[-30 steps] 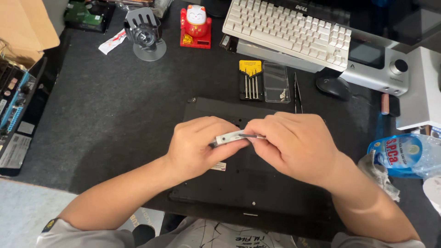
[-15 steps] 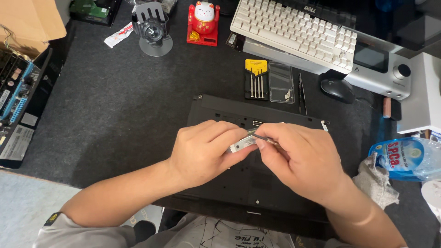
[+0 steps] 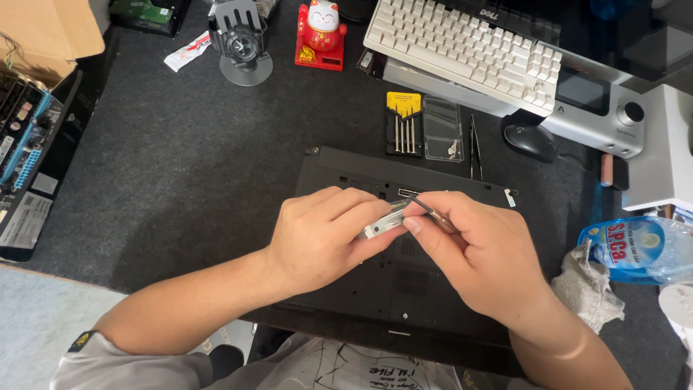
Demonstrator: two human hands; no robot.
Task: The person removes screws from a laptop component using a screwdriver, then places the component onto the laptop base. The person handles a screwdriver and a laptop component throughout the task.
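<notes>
The left hand [image 3: 325, 235] pinches a small silver metal bracket [image 3: 384, 222] between thumb and fingers, holding it just above the upturned black laptop [image 3: 346, 173] on the dark desk mat [image 3: 180, 144]; the right hand [image 3: 480, 253] grips a thin dark tool [image 3: 427, 210], its tip meeting the bracket's upper end; the bracket looks light, stiff and thin, probably slick and easy to drop, so its long edges seem the safest hold; a screwdriver set [image 3: 403, 123] and a clear plastic case [image 3: 442, 128] lie beyond the laptop.
</notes>
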